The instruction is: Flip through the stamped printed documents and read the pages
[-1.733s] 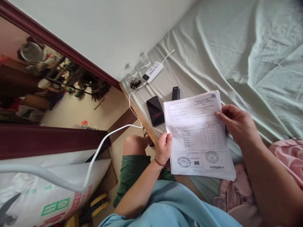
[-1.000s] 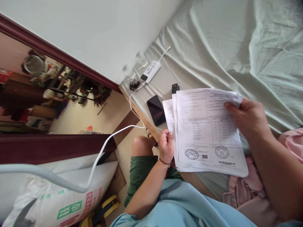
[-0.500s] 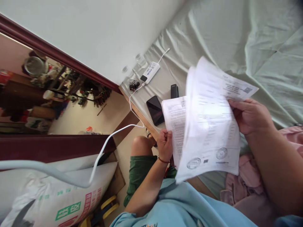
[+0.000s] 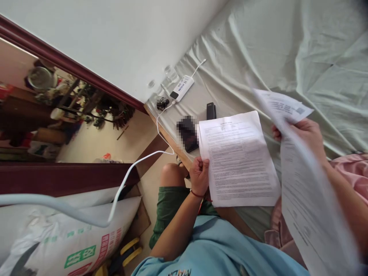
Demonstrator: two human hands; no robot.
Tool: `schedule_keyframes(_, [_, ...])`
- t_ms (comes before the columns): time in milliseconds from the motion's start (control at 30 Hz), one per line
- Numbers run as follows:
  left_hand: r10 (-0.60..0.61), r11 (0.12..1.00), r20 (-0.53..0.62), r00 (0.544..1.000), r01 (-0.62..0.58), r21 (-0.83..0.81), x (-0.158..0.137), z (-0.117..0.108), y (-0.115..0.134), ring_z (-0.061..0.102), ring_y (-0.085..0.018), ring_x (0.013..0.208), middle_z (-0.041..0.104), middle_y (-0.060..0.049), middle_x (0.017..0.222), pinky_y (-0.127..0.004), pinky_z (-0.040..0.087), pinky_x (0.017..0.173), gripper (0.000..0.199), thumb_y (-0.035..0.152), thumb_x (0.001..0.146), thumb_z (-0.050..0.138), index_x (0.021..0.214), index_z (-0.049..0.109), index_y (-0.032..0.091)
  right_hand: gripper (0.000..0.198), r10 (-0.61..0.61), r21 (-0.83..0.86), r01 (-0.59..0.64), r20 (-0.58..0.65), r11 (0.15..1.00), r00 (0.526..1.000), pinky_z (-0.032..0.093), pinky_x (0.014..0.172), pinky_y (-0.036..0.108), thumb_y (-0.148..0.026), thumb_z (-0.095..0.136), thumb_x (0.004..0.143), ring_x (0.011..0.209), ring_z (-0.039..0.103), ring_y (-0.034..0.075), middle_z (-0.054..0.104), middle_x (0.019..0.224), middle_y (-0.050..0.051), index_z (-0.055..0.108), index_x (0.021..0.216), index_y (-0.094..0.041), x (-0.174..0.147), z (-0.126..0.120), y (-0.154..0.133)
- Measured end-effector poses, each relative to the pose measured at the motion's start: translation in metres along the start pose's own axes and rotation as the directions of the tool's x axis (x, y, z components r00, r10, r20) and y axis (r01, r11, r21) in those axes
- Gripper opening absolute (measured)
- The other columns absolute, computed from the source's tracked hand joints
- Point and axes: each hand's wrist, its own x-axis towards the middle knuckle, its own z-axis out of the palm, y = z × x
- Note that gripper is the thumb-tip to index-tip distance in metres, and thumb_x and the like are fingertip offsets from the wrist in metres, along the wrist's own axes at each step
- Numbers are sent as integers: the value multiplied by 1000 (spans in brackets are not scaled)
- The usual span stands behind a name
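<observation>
A stack of printed papers lies with its left edge pinched in my left hand, thumb on top. My right hand is closed on the top corner of some separate printed sheets. These sheets hang to the right of the stack, blurred by motion and bent over my right forearm. Their upper corner with a small printed code sticks out above my fingers. Just beyond the stack lies a black stapler-like object, its kind unclear. A dark, pixelated phone is left of the stack.
A white power strip with a white cable lies near the wall, beside clear cups and a small dark cluster. Pink fabric is at right. White sacks stand at lower left.
My right hand has swung its sheets off the stack to the right, so the stack's top page now shows fully. My left hand stays at the left edge.
</observation>
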Motion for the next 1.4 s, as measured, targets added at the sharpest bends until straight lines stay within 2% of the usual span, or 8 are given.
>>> schedule_keyframes(100, [-1, 1000, -14, 1000, 1, 19, 0, 0, -3, 53, -13, 62, 62, 1, 70, -24, 43, 58, 52, 71, 86, 68, 86, 60, 19, 22, -142, -229, 138, 1, 964, 990, 53, 94, 43, -35, 66, 87, 98, 69, 27, 76, 97, 5, 79, 98, -22, -5, 2, 6])
schedule_keyframes(233, [43, 993, -24, 999, -40, 108, -1, -3, -4, 48, -12, 60, 56, 3, 65, -24, 40, 57, 50, 69, 89, 66, 82, 60, 20, 19, -270, -530, 269, 77, 805, 960, 51, 98, 48, -30, 59, 84, 105, 66, 30, 70, 110, 13, 74, 88, -19, 3, 3, 17])
schedule_keyframes(433, [85, 989, -40, 996, -79, 127, -3, -5, -5, 54, -15, 70, 60, 0, 74, -26, 45, 69, 42, 61, 98, 57, 90, 64, 21, 21, -159, -592, 238, 183, 770, 970, 51, 91, 50, -37, 57, 86, 90, 63, 28, 68, 92, 10, 69, 94, -22, 7, 2, 16])
schedule_keyframes(633, [60, 998, -20, 998, -60, 1, -5, -5, -3, 62, -19, 83, 70, -3, 89, -29, 50, 80, 36, 54, 98, 59, 97, 69, 20, 34, -56, -448, 111, 136, 887, 989, 53, 78, 44, -40, 66, 82, 84, 67, 27, 76, 96, 8, 73, 110, -22, 3, 0, 11])
schedule_keyframes(833, [125, 988, -21, 992, -123, 93, -3, -5, -6, 62, -17, 80, 69, -3, 87, -28, 49, 77, 35, 53, 100, 59, 101, 67, 19, 33, 74, -237, -31, 176, 971, 982, 56, 75, 39, -41, 74, 79, 83, 72, 24, 80, 95, 4, 79, 107, -24, 0, -2, 13])
schedule_keyframes(933, [139, 985, -28, 990, -136, 111, -2, -5, -8, 63, -18, 80, 70, -3, 87, -28, 50, 78, 39, 56, 99, 59, 100, 67, 19, 24, 95, -215, -54, 186, 975, 978, 53, 70, 35, -40, 75, 78, 78, 69, 22, 78, 87, 3, 79, 93, -22, 2, -2, 18])
schedule_keyframes(1200, [102, 995, -69, 992, -100, 31, -4, -3, -8, 53, -14, 69, 60, 1, 75, -26, 44, 69, 37, 56, 98, 61, 94, 67, 19, 9, -114, -66, 116, 36, 991, 993, 43, 69, 28, -24, 71, 81, 71, 58, 11, 70, 80, -4, 76, 88, -23, 0, 2, 15])
schedule_keyframes(1400, [39, 986, -62, 997, -49, -157, -4, -2, -11, 59, -15, 74, 67, -1, 84, -25, 46, 69, 33, 49, 96, 65, 111, 64, 20, 19, 82, 343, -59, -52, 937, 995, 57, 66, 34, -17, 79, 65, 73, 69, 19, 75, 83, 2, 79, 83, -21, 6, 10, 21])
